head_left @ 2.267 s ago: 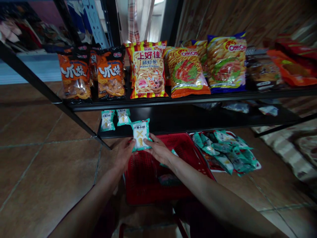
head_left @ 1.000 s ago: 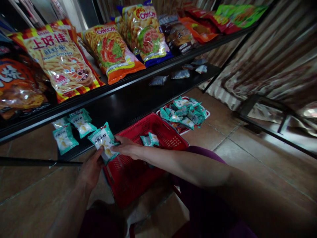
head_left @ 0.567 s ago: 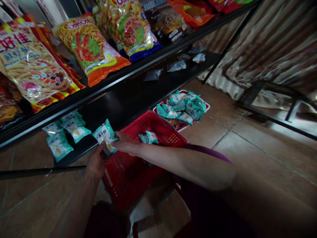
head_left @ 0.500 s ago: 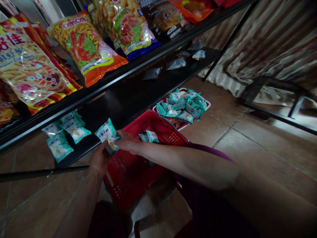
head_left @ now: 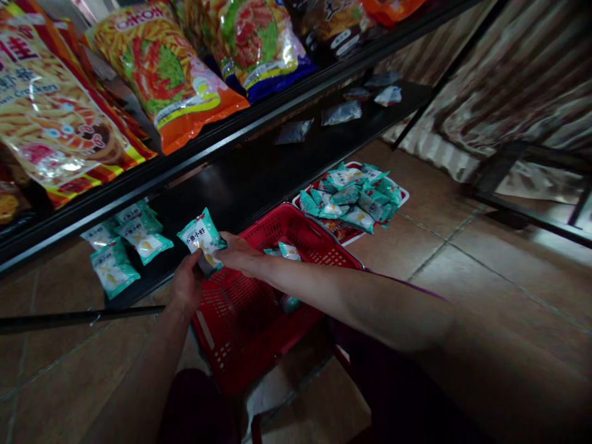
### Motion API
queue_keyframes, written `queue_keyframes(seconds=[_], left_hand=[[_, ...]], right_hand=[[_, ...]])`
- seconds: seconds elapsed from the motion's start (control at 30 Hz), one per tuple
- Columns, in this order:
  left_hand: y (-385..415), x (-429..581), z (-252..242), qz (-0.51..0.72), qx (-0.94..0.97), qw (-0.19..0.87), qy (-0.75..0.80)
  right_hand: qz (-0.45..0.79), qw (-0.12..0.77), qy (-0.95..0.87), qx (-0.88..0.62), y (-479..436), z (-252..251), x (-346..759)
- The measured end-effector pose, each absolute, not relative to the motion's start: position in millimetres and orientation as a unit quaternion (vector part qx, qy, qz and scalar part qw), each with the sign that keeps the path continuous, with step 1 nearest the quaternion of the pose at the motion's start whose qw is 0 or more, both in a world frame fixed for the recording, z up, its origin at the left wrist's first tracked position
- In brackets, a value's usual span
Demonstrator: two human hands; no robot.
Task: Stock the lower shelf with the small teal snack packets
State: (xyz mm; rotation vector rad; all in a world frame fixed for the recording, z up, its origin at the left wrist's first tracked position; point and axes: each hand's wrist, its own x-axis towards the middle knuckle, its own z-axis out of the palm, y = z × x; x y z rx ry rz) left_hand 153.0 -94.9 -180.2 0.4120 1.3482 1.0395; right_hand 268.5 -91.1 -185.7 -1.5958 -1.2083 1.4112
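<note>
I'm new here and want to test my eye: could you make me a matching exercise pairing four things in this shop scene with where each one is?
Things:
1. teal packet
2. red basket
3. teal pile
4. orange bag

Places:
A. on the upper shelf
B. on a tray on the floor, beyond the basket
C. held between both hands, left hand and right hand
D. on the floor, under the right forearm

Pairs: 1-C, 2-D, 3-B, 4-A

Dim and underexposed, glare on glossy bags, edges stretched and soft.
</note>
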Motion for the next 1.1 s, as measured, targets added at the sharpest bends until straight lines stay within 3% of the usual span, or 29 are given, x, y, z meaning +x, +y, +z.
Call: queue_keyframes(seconds=[0.47, 0.67, 1.1], left_hand=[[-59.5, 84.9, -216.7, 0.513, 0.295, 0.542, 0.597], [-40.2, 86.0, -216.6, 0.521, 0.342, 0.442, 0.645], [5.6, 93.2, -231.1, 0.565, 0.353, 0.425, 0.613]], right_hand=[[0.566, 0.353, -0.451, -0.593, -58.0, -201.2, 205.4], [0.565, 0.376, -0.423, -0.600, -38.0, -208.6, 198.1], [0.599, 0.399, -0.404, -0.564, 23.5, -213.1, 203.1]])
